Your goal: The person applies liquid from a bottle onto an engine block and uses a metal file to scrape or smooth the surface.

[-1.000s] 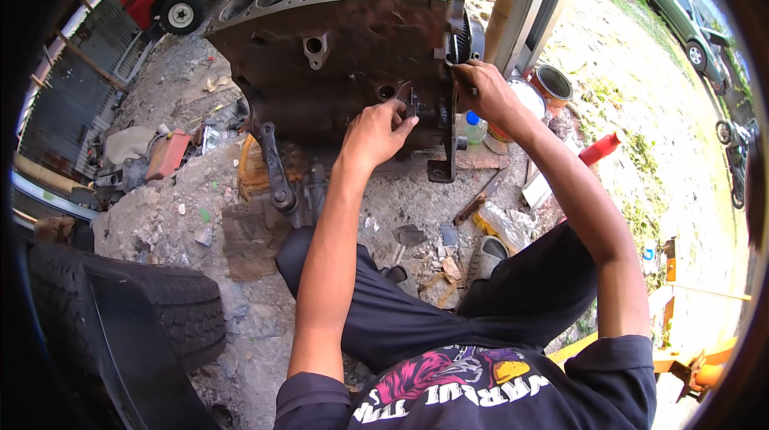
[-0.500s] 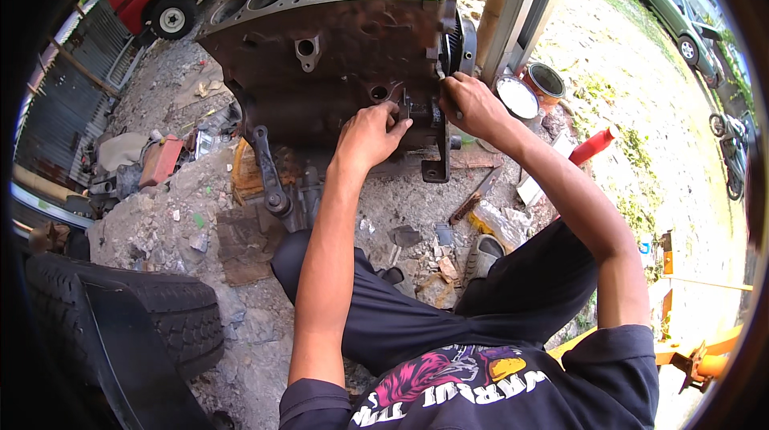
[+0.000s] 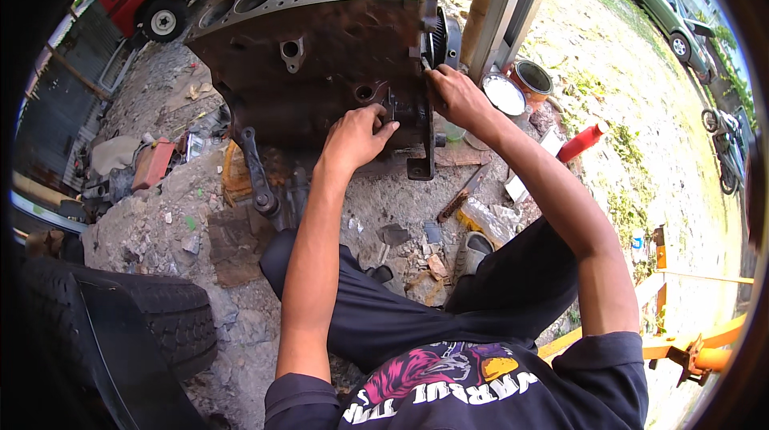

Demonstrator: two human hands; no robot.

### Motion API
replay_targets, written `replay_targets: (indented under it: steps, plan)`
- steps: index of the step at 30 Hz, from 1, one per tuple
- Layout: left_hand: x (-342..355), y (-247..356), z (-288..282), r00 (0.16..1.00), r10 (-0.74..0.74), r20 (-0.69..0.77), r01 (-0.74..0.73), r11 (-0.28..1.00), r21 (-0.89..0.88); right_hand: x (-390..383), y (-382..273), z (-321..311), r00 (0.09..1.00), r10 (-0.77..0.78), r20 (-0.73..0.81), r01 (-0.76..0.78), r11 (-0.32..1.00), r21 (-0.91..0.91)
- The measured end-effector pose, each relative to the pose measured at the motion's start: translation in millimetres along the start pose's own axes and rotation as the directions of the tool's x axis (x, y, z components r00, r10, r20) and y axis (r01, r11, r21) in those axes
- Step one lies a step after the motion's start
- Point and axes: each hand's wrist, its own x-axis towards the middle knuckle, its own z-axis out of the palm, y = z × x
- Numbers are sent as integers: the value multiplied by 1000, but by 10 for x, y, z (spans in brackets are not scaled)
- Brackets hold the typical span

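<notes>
A large dark-brown engine block (image 3: pixel 320 70) stands in front of me, its light-grey top face full of round bores. My left hand (image 3: pixel 356 138) is against the block's side, low toward the right. Its thumb and fingers close round a small dark metal part (image 3: pixel 392 107), mostly hidden by the fingers. At the right end, beside the upright end plate (image 3: pixel 420 167), my right hand (image 3: pixel 460 98) has its fingers curled. A slim grey metal tool (image 3: pixel 426 64) shows just above those fingers; its kind is hidden.
A metal post (image 3: pixel 513 10) rises right of the block, near open cans (image 3: pixel 533 79) and a red bottle (image 3: pixel 582 142). Rubble and a long flat blade-like piece (image 3: pixel 465 192) lie below. A tyre (image 3: pixel 168 326) is at left; a connecting rod (image 3: pixel 258 174) leans by the block.
The whole view has shifted slightly, so the block sits further left in the picture. Both hands stay at nearly the same spots on it.
</notes>
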Motion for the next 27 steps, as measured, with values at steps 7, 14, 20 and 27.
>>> replay_targets:
  steps: [7, 14, 20, 27]
  plan:
    - [-30, -69, 43, 1000, -10, -1, 10, 1000, -28, -227, -245, 153, 999, 45, -12, -44, 997, 65]
    - [35, -6, 63, 1000, -15, 12, 16, 999, -32, -76, -115, 152, 996, 90, -23, -90, 996, -7]
    - [21, -119, 92, 999, -17, 31, 17, 1000, 1, -107, -113, 89, 999, 28, -32, -28, 1000, 11]
    - [31, -174, 144, 999, -42, 21, 41, 999, 21, -248, -311, 194, 995, 103, -7, -103, 994, 34]
